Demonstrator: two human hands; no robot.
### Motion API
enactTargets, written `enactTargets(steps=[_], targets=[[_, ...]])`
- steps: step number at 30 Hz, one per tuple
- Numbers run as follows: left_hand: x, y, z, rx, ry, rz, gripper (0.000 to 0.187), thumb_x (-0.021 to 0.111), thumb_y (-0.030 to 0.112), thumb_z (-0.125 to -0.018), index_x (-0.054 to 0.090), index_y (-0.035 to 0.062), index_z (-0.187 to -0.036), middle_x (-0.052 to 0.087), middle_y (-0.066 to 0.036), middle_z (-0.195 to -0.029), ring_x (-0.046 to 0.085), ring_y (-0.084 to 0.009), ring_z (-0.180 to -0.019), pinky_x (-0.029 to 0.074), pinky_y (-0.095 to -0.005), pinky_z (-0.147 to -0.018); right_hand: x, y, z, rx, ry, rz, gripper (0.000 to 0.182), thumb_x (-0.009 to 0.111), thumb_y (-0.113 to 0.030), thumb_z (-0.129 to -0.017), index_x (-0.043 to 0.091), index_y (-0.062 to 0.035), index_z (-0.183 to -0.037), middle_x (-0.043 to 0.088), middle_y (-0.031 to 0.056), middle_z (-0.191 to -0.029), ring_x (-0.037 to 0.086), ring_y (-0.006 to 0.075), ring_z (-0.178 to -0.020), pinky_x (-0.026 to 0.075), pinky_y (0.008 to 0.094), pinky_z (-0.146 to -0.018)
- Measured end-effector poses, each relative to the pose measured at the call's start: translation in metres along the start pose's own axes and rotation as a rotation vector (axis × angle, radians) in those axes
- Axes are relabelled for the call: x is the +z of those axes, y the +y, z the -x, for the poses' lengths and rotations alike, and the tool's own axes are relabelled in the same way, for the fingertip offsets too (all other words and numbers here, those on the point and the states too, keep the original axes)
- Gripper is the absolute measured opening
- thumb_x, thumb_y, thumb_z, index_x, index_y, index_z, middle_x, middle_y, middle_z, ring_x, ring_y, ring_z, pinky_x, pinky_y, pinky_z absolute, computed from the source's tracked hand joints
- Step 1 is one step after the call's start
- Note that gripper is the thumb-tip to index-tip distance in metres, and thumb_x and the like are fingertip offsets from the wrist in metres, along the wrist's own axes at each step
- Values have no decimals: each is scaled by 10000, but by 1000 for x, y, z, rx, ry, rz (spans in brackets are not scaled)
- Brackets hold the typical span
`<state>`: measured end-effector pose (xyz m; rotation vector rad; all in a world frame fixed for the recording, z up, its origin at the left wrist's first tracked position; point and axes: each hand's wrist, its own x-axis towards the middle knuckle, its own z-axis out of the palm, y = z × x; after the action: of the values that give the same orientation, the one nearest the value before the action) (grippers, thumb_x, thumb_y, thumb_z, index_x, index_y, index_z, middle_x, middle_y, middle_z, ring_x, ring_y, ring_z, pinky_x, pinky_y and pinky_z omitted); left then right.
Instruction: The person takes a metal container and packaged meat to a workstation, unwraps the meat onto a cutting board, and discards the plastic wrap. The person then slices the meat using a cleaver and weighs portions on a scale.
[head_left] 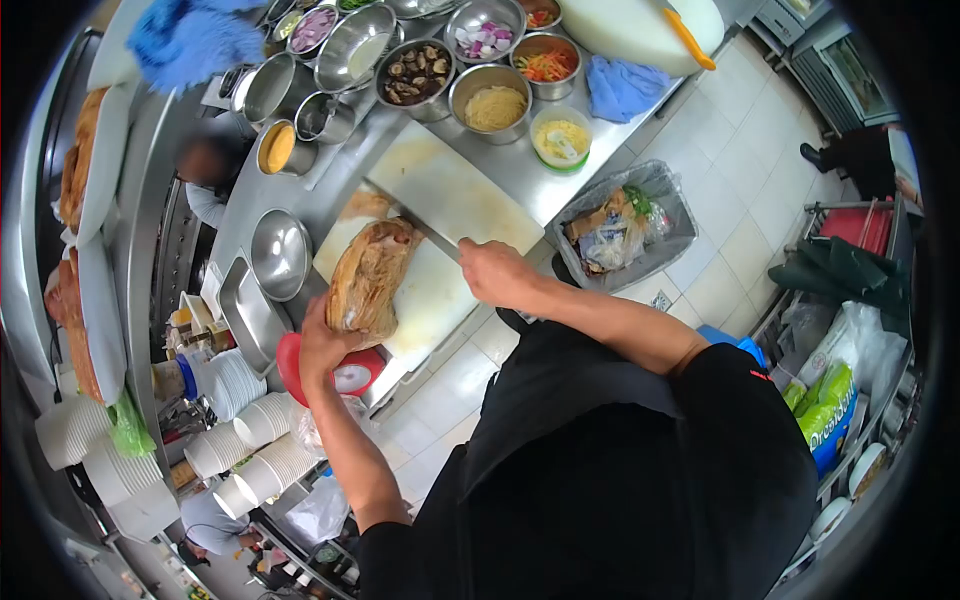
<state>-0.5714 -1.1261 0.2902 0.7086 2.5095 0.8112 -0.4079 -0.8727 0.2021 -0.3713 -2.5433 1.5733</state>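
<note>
A large browned piece of cooked meat point(370, 275) lies on the near white cutting board point(432, 305). My left hand point(325, 338) curls against its lower left end, with the fingertips partly hidden. To the right of the meat, my right hand point(497, 273) is closed in a fist above the board's edge. A thin grey strip that looks like a knife blade point(436, 243) runs from this fist towards the meat; the handle is hidden in my fingers. A smaller pale brown piece point(366, 205) lies behind the meat. Below my left hand is a red scale point(352, 378) with a round dial.
A second cutting board point(455, 185) lies beyond. Metal bowls of mushrooms point(415, 75), onion point(483, 38) and shredded carrot point(546, 66) crowd the back. A lined grey bin point(640, 235) stands at right. Stacked white cups point(265, 470) stand left. A person point(215, 165) is across the counter.
</note>
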Motion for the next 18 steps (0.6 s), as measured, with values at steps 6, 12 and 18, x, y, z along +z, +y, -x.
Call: enactTargets(steps=[6, 12, 18], targets=[[58, 86, -19, 18, 203, -293, 750, 851, 205, -554, 543, 41, -1218, 592, -197, -1185, 574, -337, -1085, 456, -399, -918, 1, 16, 6, -17, 10, 32, 102, 536, -45, -803, 495, 40, -840, 597, 236, -634, 610, 416, -617, 479, 502, -561], [69, 108, -31, -127, 165, -407, 688, 872, 221, -548, 589, 32, -1147, 673, -170, -1028, 651, -303, -962, 512, -384, -847, -18, 26, 6, -115, 111, -52, 131, 542, -97, -893, 477, 14, -865, 576, 201, -623, 586, 408, -604, 448, 484, -533], [42, 75, -47, -21, 99, -230, 608, 860, 129, -566, 601, 29, -1106, 695, -138, -969, 680, -237, -874, 529, -342, -799, -17, 10, -26, -274, 231, -163, 161, 558, -114, -906, 458, -9, -837, 563, 175, -606, 572, 379, -559, 436, 457, -496]])
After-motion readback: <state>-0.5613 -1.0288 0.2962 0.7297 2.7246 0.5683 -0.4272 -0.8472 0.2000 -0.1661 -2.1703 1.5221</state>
